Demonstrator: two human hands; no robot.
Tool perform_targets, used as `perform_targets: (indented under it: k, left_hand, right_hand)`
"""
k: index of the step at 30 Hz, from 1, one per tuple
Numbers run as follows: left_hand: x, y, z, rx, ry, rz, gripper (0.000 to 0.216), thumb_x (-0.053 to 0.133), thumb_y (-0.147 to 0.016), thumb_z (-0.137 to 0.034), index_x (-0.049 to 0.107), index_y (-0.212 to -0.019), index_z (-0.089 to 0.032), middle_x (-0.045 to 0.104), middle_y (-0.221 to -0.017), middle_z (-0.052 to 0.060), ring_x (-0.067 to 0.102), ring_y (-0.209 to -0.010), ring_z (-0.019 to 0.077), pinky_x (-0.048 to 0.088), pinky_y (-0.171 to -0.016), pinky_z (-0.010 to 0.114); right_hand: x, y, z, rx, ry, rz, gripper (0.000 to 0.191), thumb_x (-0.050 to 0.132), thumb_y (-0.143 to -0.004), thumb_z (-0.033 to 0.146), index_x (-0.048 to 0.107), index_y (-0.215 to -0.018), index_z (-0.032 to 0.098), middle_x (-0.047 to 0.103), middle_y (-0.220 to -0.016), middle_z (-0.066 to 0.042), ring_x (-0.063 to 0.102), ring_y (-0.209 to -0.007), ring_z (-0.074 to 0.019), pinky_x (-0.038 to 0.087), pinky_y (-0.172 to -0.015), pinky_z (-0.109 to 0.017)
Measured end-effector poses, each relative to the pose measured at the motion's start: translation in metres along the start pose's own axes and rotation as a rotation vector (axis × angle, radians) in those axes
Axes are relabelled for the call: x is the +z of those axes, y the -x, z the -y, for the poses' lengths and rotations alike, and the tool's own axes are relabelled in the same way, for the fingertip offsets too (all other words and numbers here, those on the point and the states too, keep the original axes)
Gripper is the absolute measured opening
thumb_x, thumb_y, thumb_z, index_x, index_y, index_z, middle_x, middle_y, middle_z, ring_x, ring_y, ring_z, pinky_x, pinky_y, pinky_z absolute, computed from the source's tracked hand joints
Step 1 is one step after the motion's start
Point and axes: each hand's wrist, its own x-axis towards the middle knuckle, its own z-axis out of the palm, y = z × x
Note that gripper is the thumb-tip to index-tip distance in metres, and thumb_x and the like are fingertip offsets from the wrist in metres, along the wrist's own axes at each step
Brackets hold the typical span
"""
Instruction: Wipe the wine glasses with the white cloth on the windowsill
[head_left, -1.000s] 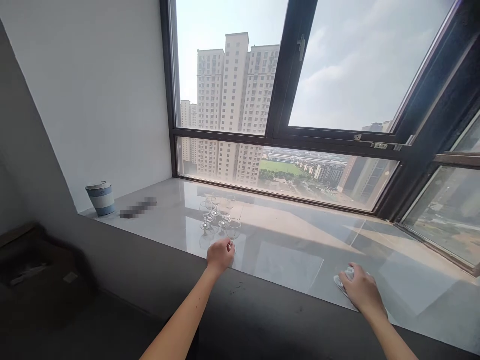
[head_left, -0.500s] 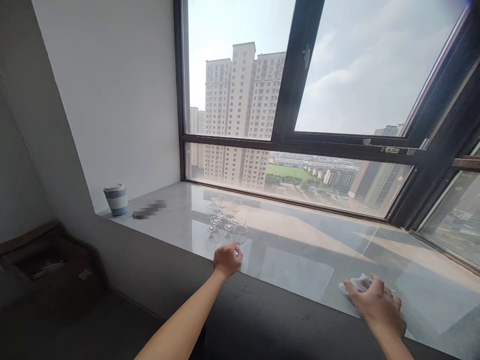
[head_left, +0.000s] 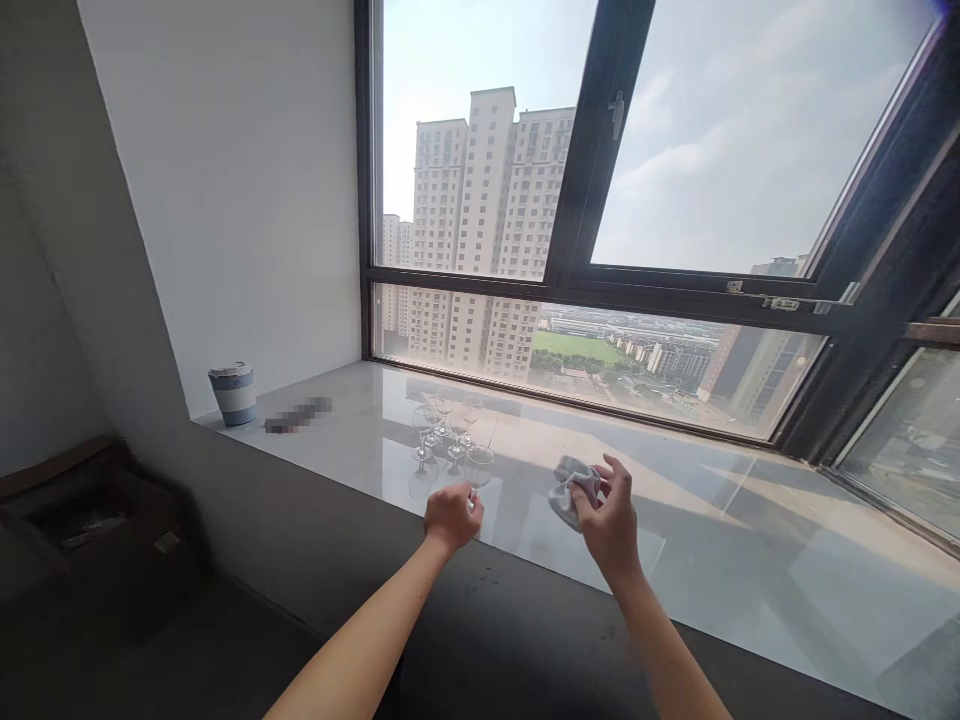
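Near the sill's front edge, my left hand (head_left: 453,515) is closed around the stem of a clear stemmed glass (head_left: 478,462), whose bowl shows above my fingers. The foot of that glass is hidden by the hand. Just behind it, several more stemmed glasses (head_left: 442,425) are grouped close together on the glossy sill. Off to the right, my right hand (head_left: 611,515) pinches a crumpled grey-white cloth (head_left: 574,490) between thumb and fingers. The cloth appears held above the sill, apart from the glass.
The pale tiled windowsill (head_left: 337,455) runs along a dark-framed window (head_left: 570,285). At its left end stand a blue-and-white cup (head_left: 232,393) and a blurred-out dark object (head_left: 298,414). On the floor at lower left is a brown cardboard box (head_left: 142,535).
My right hand has lifted the cloth from the right part of the sill and brought it left, closer to the glass. My left hand stays in place on the stem.
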Motion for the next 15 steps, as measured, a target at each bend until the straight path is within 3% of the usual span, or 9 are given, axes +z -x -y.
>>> perform_targets:
  k: [3,6,9,13,15]
  left_hand:
    - [-0.003,0.0,-0.001,0.002,0.012,0.009,0.024,0.042,-0.086,-0.031,0.061,-0.078,-0.019,0.063,-0.073,0.008,0.06,-0.072,0.0197,0.035,-0.063,0.027]
    - [-0.006,-0.001,-0.001,0.017,0.024,0.037,0.021,0.044,-0.084,-0.029,0.062,-0.08,-0.019,0.064,-0.075,0.009,0.061,-0.075,0.0208,0.036,-0.065,0.028]
    - [-0.007,-0.003,0.001,0.024,0.024,0.066,0.023,0.044,-0.084,-0.03,0.064,-0.079,-0.019,0.064,-0.075,0.009,0.061,-0.074,0.0214,0.037,-0.066,0.029]
    - [-0.004,-0.004,0.003,0.033,0.014,0.073,0.026,0.043,-0.085,-0.029,0.066,-0.079,-0.018,0.065,-0.075,0.01,0.062,-0.075,0.0215,0.038,-0.068,0.03]
    - [-0.004,-0.004,0.003,0.039,0.008,0.081,0.027,0.043,-0.085,-0.028,0.067,-0.078,-0.017,0.065,-0.076,0.01,0.062,-0.075,0.021,0.038,-0.068,0.029]
  right_hand:
    - [0.04,-0.01,0.051,-0.212,-0.059,0.103,0.056,0.048,-0.084,0.042,0.03,-0.134,0.024,0.055,-0.117,-0.011,0.058,-0.097,-0.0225,0.049,-0.076,-0.035]
    - [0.072,-0.016,0.077,-0.355,0.034,0.283,0.053,0.045,-0.086,0.033,0.028,-0.136,0.024,0.06,-0.11,-0.008,0.062,-0.09,-0.0217,0.047,-0.073,-0.033]
    - [0.095,-0.018,0.083,-0.407,0.146,0.361,0.047,0.042,-0.089,0.029,0.033,-0.134,0.022,0.066,-0.097,-0.005,0.063,-0.083,-0.0208,0.046,-0.077,-0.034]
    - [0.114,-0.017,0.081,-0.477,0.249,0.324,0.038,0.03,-0.094,0.025,0.04,-0.13,0.014,0.066,-0.075,-0.003,0.063,-0.079,-0.0176,0.033,-0.1,-0.04]
    - [0.118,-0.016,0.082,-0.497,0.309,0.339,0.041,0.024,-0.095,0.023,0.039,-0.131,0.011,0.066,-0.073,-0.003,0.063,-0.075,-0.0173,0.03,-0.103,-0.04]
